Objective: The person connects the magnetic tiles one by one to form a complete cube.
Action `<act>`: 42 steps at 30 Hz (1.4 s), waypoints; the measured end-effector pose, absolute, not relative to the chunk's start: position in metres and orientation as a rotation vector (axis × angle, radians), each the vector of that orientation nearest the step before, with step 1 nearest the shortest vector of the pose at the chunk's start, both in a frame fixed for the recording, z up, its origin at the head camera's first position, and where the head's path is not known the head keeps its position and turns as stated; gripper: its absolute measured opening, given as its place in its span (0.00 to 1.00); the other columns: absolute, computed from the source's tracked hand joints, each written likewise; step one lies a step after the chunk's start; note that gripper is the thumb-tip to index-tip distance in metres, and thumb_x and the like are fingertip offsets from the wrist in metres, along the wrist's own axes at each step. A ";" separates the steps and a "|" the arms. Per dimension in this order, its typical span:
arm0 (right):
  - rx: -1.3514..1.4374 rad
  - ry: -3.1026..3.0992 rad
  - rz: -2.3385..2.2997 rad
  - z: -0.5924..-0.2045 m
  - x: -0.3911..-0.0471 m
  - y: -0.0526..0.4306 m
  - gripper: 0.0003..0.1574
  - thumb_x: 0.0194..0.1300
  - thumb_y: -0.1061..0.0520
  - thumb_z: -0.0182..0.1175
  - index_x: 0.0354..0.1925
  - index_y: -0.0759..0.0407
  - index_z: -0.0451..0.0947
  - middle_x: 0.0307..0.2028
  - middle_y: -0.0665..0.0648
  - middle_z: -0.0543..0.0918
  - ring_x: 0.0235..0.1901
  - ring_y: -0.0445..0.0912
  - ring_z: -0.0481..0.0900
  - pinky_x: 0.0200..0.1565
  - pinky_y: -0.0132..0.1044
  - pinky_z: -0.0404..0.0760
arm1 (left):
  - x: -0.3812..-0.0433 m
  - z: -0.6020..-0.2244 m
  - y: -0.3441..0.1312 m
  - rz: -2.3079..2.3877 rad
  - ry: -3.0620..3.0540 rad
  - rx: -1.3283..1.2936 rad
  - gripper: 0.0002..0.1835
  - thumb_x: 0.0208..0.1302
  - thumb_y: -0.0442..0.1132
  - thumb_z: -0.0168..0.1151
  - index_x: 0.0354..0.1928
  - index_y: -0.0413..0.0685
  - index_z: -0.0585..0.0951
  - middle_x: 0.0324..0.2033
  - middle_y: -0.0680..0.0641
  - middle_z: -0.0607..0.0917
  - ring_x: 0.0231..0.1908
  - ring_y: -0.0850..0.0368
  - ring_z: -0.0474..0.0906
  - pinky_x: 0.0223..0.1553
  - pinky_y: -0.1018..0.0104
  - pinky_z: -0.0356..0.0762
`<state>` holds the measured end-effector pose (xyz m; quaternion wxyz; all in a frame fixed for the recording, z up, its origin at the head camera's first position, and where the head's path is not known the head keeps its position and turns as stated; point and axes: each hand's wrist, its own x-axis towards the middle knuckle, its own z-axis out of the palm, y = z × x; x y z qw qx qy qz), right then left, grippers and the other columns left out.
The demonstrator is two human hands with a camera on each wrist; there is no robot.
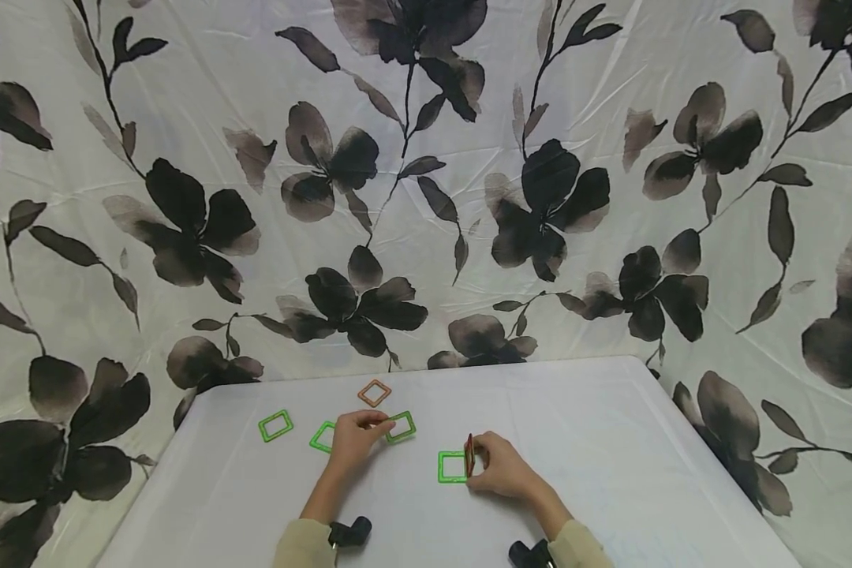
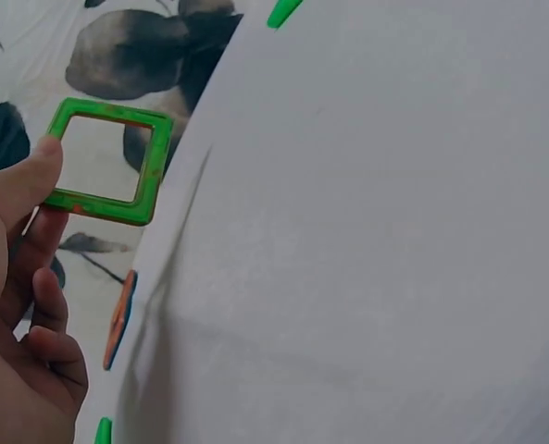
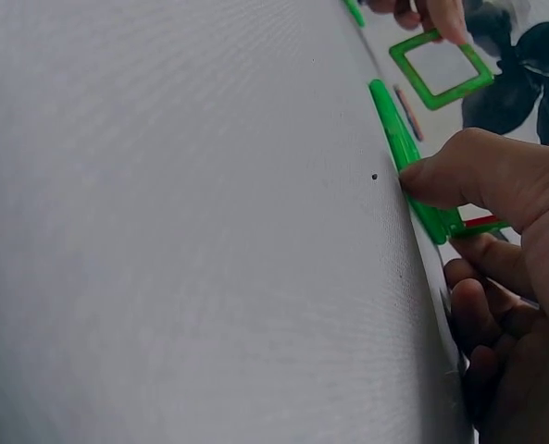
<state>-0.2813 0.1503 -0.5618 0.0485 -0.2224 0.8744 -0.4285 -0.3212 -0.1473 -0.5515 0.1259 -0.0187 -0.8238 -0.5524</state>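
Observation:
My left hand (image 1: 355, 438) pinches a green square magnetic-tile frame (image 2: 154, 166) by one side, between thumb and fingers, raised off the white table. Further right, a second green square frame (image 1: 452, 480) lies flat. At its right edge a reddish square frame (image 1: 469, 456) stands upright, seen nearly edge-on. My right hand (image 1: 504, 467) grips this upright frame from the right. In the right wrist view, the thumb (image 3: 431, 180) presses at the flat green frame, and the fingers curl behind the upright piece, partly hiding it.
An orange square frame (image 1: 367, 386) lies near the table's back edge. Left of it are a green frame (image 1: 278, 435) and another green frame (image 1: 315, 435), partly covered by the left hand. A floral cloth (image 1: 412, 197) hangs behind the white table (image 1: 646, 442).

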 end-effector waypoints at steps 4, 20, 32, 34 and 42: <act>-0.692 2.702 -1.281 -0.561 -0.283 0.151 0.34 0.41 0.59 0.75 0.49 0.61 0.77 0.35 0.50 0.74 0.29 0.42 0.69 0.31 0.34 0.71 | -0.316 -0.553 -0.135 -1.624 -2.398 -0.080 0.09 0.50 0.41 0.77 0.29 0.45 0.88 0.24 0.53 0.84 0.26 0.57 0.72 0.25 0.68 0.69; -0.711 2.725 -1.270 -0.559 -0.285 0.150 0.33 0.41 0.59 0.75 0.49 0.63 0.77 0.36 0.50 0.74 0.29 0.41 0.69 0.30 0.34 0.71 | -0.304 -0.556 -0.101 -1.684 -2.377 -0.223 0.08 0.49 0.40 0.77 0.29 0.45 0.87 0.25 0.53 0.85 0.27 0.57 0.75 0.29 0.69 0.73; -0.661 2.703 -1.274 -0.556 -0.280 0.147 0.36 0.41 0.59 0.75 0.51 0.65 0.77 0.39 0.51 0.76 0.32 0.43 0.70 0.32 0.34 0.72 | -0.302 -0.556 -0.091 -1.637 -2.436 -0.255 0.08 0.50 0.43 0.77 0.30 0.49 0.88 0.27 0.55 0.85 0.32 0.58 0.77 0.35 0.67 0.74; -0.656 2.707 -1.267 -0.557 -0.280 0.147 0.36 0.42 0.59 0.75 0.52 0.66 0.76 0.39 0.51 0.76 0.32 0.43 0.70 0.32 0.34 0.72 | -0.301 -0.555 -0.089 -1.643 -2.445 -0.272 0.08 0.51 0.42 0.77 0.30 0.49 0.88 0.27 0.56 0.85 0.32 0.58 0.77 0.36 0.66 0.74; -0.662 2.699 -1.279 -0.558 -0.280 0.147 0.39 0.42 0.59 0.75 0.53 0.68 0.74 0.40 0.53 0.76 0.33 0.44 0.69 0.33 0.35 0.71 | -0.301 -0.554 -0.086 -1.655 -2.463 -0.336 0.08 0.52 0.42 0.76 0.31 0.48 0.88 0.27 0.56 0.86 0.32 0.57 0.77 0.36 0.66 0.74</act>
